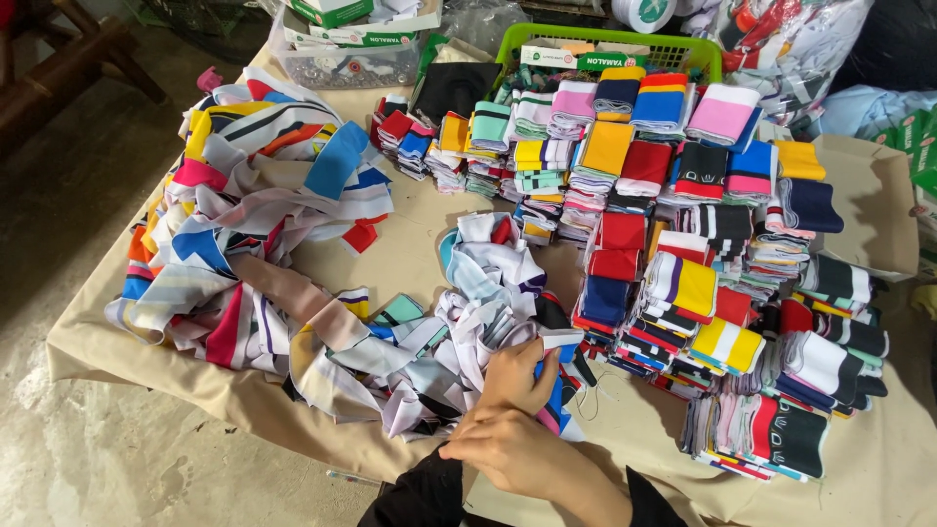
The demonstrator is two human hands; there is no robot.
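- One table [390,256] under a beige cloth carries everything; its near edge runs along the bottom of the view.
- Loose heap of coloured fabric strips [256,224] sprawls over the table's left half, from the far left corner down toward the near edge, tangled and unfolded.
- Folded stacks of striped fabric bands [703,283] fill the right half in rows, reaching from the far edge to the near right corner.
- Green plastic basket [673,47] stands at the far edge, behind the stacks, with boxes in it.
- Clear plastic tub [342,63] sits at the far edge, left of the basket, with small boxes on top.
- Small bunch of white and blue strips [498,268] lies mid-table, between heap and stacks, running down to the hands.
- Left hand [512,451], dark sleeve, near edge, fingers curled, resting against the right hand; cannot tell what it grips.
- Right hand [517,376] just above it, fingers closed, pinching a blue-and-white strip [554,390] at the bunch's near end.
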